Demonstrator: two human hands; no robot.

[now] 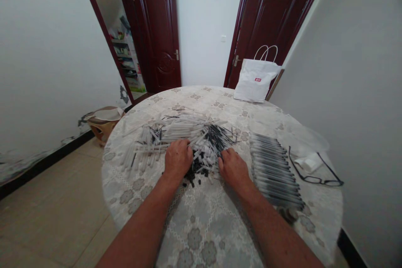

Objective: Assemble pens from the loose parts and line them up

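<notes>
My left hand (178,159) lies at the near edge of a heap of white pen barrels (179,129), its fingers curled closed; what they hold is hidden. Opposite it, my right hand (233,165) is closed too, beside the thin black pen refills (216,136), and its grip cannot be made out. Between both hands lie small white pen caps (205,157) and small black plugs (198,167). To the right of my right hand, finished-looking pens (273,167) with dark refills inside rest side by side in a long row.
Eyeglasses (317,180) and a clear plastic bag (314,140) lie at the right of the round table, on its patterned tablecloth (194,238). A white paper bag (257,79) stands at the back right. A brown stool-like object (105,123) is on the floor at left.
</notes>
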